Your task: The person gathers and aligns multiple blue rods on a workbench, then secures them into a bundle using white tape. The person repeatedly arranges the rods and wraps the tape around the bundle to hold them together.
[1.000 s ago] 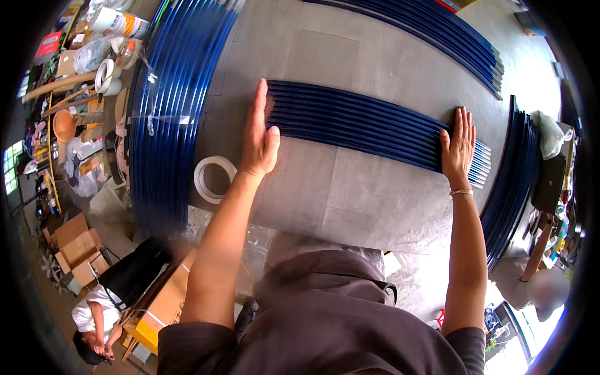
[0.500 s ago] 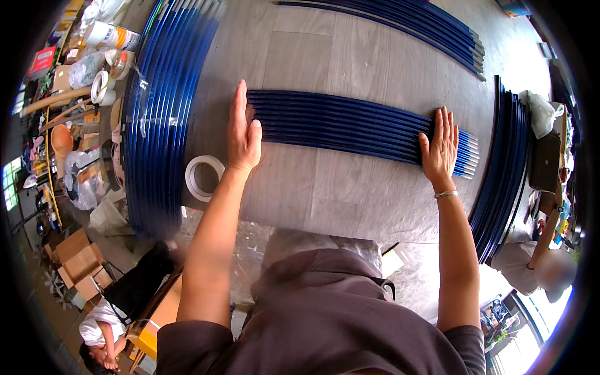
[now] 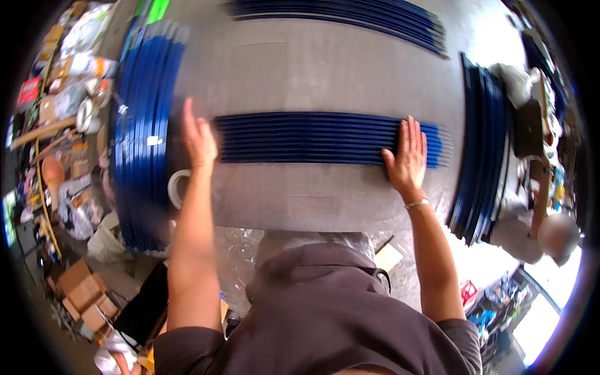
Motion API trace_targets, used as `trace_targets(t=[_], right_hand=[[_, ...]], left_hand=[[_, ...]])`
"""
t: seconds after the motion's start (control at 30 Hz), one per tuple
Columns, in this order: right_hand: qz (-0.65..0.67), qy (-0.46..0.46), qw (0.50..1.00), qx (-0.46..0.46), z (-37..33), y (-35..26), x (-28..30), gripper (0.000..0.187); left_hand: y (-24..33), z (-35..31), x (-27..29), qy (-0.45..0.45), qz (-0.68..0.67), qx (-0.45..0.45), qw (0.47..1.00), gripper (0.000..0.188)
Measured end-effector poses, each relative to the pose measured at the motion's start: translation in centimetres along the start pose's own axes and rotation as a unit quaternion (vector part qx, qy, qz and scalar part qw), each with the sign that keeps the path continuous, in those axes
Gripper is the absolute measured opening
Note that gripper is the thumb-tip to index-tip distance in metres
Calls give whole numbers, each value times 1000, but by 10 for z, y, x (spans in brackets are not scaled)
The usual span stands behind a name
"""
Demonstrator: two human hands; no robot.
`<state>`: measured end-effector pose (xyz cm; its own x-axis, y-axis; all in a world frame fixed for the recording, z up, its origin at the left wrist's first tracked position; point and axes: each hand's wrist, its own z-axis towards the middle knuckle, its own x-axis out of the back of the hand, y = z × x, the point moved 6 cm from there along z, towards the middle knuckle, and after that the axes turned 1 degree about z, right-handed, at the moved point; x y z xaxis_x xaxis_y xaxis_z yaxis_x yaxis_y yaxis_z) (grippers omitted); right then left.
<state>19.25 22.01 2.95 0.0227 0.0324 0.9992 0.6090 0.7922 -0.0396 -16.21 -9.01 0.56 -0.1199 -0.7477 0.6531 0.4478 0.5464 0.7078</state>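
A flat row of thin dark-blue rods with pale grey tips at the right end lies side by side across the table. My right hand rests flat over the rods near their tips, fingers stretched out, thumb apart. At the opposite end, my left hand is held upright on edge, palm toward the rod ends, fingers extended and slightly blurred. Whether its palm touches the ends I cannot tell. Just below my left wrist lies a white tape roll, partly hidden by my forearm.
More blue rods lie lengthwise at the left, a bundle lies along the far side, and another stack stands at the right. Clutter fills the left shelf side, with open cardboard boxes below. A person is at the right.
The view has shifted and turned, so the row of rods appears more level and further left. My left hand's fingers have spread a little away from the rod ends; my right hand stays on the rods.
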Motion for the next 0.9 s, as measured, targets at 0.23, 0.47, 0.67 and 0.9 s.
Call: trace_targets(t=[0.23,0.47,0.67,0.9], right_hand=[[37,28,999,22,-9,-6,2,80],[-11,38,999,21,24,-4,-5,74],[-31,35,999,22,41,-2,-9,74],[-28,41,998,30,36,-1,-10,73]], left_hand=[[-15,3,1,2,56,-29,998,51],[-3,3,4,1,35,-30,999,50],[-2,2,7,7,40,-47,998,50],[71,-51,11,-48,109,-189,975,48]])
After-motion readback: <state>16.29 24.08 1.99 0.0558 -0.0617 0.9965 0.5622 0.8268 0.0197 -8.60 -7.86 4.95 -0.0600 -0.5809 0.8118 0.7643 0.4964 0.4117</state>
